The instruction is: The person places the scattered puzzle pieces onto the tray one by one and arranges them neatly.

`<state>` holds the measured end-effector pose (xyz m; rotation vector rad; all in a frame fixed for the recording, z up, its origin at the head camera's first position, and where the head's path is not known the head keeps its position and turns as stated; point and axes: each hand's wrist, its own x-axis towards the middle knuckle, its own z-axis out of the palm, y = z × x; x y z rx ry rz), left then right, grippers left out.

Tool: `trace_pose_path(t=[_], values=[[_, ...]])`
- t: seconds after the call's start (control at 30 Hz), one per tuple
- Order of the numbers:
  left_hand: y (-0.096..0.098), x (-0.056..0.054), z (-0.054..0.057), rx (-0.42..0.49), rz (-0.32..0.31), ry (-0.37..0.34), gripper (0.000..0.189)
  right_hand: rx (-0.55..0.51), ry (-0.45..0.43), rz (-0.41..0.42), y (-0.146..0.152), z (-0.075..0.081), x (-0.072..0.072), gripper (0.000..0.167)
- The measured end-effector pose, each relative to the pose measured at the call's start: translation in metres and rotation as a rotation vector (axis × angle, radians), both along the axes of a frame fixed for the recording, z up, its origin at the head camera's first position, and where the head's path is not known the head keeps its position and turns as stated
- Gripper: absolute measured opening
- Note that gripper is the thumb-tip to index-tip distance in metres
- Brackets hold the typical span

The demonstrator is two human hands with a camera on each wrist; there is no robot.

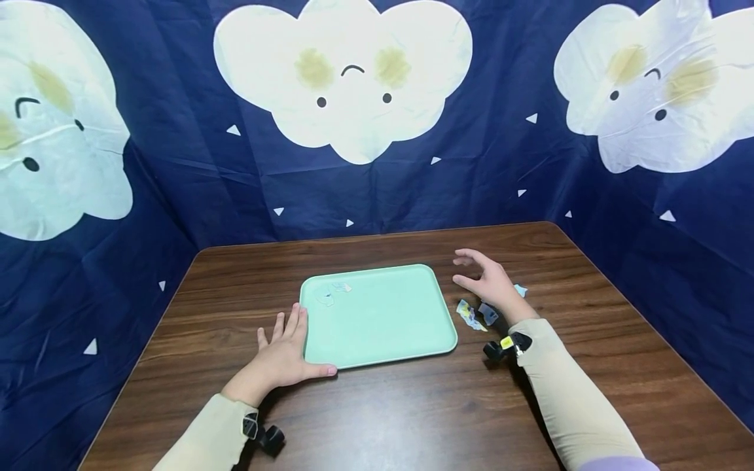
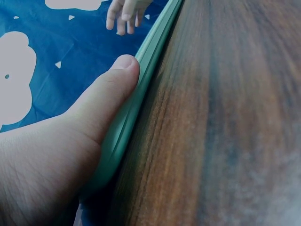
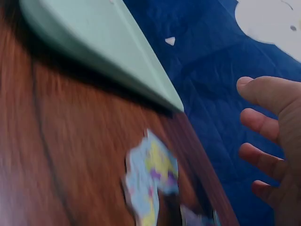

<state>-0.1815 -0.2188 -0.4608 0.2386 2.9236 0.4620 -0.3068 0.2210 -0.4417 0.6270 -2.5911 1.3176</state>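
A mint-green tray [image 1: 383, 320] lies flat on the table. My left hand [image 1: 283, 356] rests against its left side and near left corner, fingers spread and straight. The left wrist view has the thumb [image 2: 106, 101] along the tray's rim [image 2: 141, 89]. To the right of the tray, my right hand [image 1: 485, 281] hovers with loosely bent fingers and nothing between them. Below it lie an irregular flat piece [image 1: 471, 315] in light blue, yellow and purple and a darker bluish piece [image 1: 488, 313]. Close behind that wrist is a light blue piece [image 1: 521, 290].
Two small pale flat pieces, one whitish [image 1: 341, 287] and one greenish [image 1: 324, 299], lie in the tray's far left corner. The brown wooden table [image 1: 377, 418] ends at a dark blue curtain [image 1: 377, 196] with cloud shapes, which stands behind and at both sides.
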Motion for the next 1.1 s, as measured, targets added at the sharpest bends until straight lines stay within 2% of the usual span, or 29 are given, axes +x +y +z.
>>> trace_pose_path(t=[0.27, 0.53, 1.1], values=[[0.000, 0.001, 0.000, 0.007, -0.007, 0.018, 0.152, -0.017, 0.007, -0.073, 0.023, -0.008, 0.004, 0.050], [-0.001, 0.002, 0.000, -0.002, -0.007, 0.023, 0.152, -0.011, 0.009, -0.104, 0.038, -0.020, 0.002, 0.050], [0.000, 0.003, 0.003, -0.001, -0.001, 0.020, 0.150, 0.136, 0.014, -0.190, 0.066, -0.035, 0.000, 0.047]])
